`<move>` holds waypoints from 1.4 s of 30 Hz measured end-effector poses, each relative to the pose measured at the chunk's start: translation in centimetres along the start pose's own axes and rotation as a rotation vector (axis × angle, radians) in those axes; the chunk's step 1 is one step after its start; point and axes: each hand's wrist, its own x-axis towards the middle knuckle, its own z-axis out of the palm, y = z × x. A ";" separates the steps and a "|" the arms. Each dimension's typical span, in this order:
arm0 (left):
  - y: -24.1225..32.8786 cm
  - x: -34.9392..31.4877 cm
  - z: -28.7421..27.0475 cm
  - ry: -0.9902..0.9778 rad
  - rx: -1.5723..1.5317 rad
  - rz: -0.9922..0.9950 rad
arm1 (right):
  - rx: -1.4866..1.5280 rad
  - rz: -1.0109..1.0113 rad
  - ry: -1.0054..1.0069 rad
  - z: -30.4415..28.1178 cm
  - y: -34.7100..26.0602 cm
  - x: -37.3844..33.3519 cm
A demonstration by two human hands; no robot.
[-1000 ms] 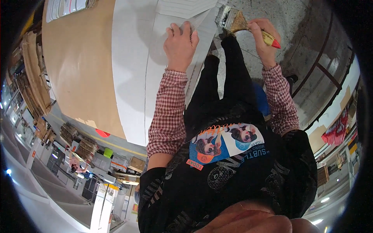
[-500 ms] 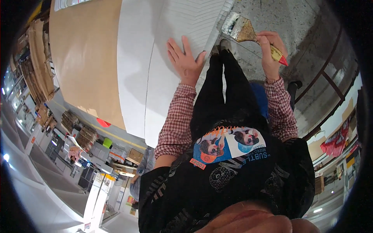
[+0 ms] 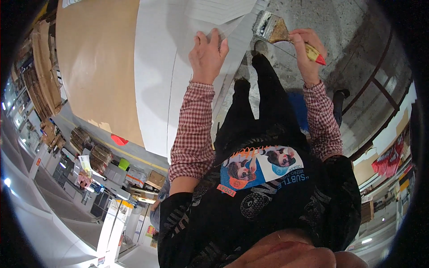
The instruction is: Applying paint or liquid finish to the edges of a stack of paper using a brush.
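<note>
My right hand (image 3: 309, 53) grips a wide paintbrush (image 3: 279, 32) by its yellow, red-tipped handle. The bristles, smeared with white, point left beside the edge of the white sheets. On those overlapping white sheets (image 3: 154, 80) is my left hand (image 3: 208, 58), back up, with its fingers curled in at a sheet's edge. Just beyond its fingertips, the upper sheets (image 3: 219, 10) lie in a fanned stack of stepped edges. The fingertips are partly hidden against the paper.
A brown board (image 3: 98, 67) lies left of the white sheets, a red patch (image 3: 119, 140) by its near edge. Speckled concrete floor (image 3: 339, 31) is at the right, with a dark metal frame (image 3: 380, 91). Stacked cardboard (image 3: 44, 71) stands far left. Another person (image 3: 84, 178) is at the left.
My left hand has gone from flat and spread to curled, moving slightly left and away from me. The fanned sheets beyond it have shifted. The brush has moved slightly away from me.
</note>
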 end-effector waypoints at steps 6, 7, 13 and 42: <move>0.7 0.4 0.5 0.072 0.053 0.046 | -0.025 -0.074 0.056 0.8 0.5 0.6; 1.3 0.4 0.6 0.037 0.034 -0.003 | -0.035 -0.072 0.059 0.5 0.5 0.3; 0.9 -4.0 4.0 0.251 0.080 -0.035 | -0.013 0.056 0.035 0.8 -1.4 -1.7; 0.8 -4.7 4.7 0.311 0.155 0.084 | -0.029 0.032 0.008 0.9 -2.0 -4.0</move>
